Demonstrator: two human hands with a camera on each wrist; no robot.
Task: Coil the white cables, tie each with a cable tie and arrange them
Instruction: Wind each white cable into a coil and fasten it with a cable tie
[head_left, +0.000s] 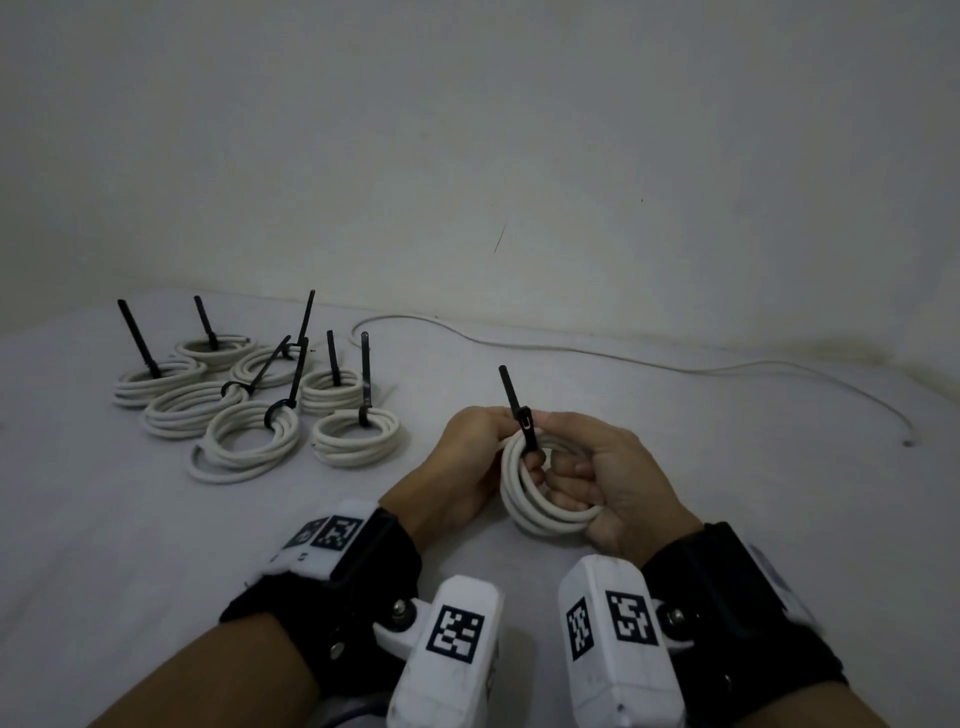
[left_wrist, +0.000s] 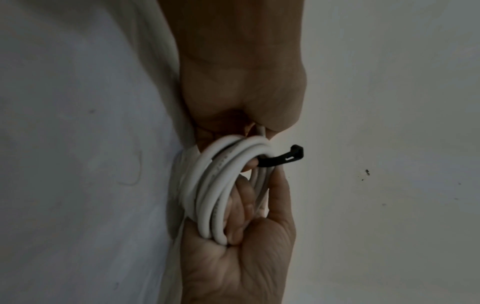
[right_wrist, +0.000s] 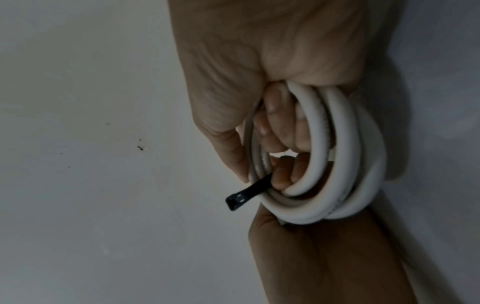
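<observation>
While the right hand curls its fingers through the coiled white cable and grips it just above the white sheet, the left hand clasps the coil's other side, fingertips by the black cable tie looped round the top, its tail pointing up. Farther left lie seven tied coils in a cluster, ties upright. Beyond, a loose white cable trails along the wall.

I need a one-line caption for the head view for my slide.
Both hands hold a white cable coil with a black cable tie; seven tied coils lie left.
</observation>
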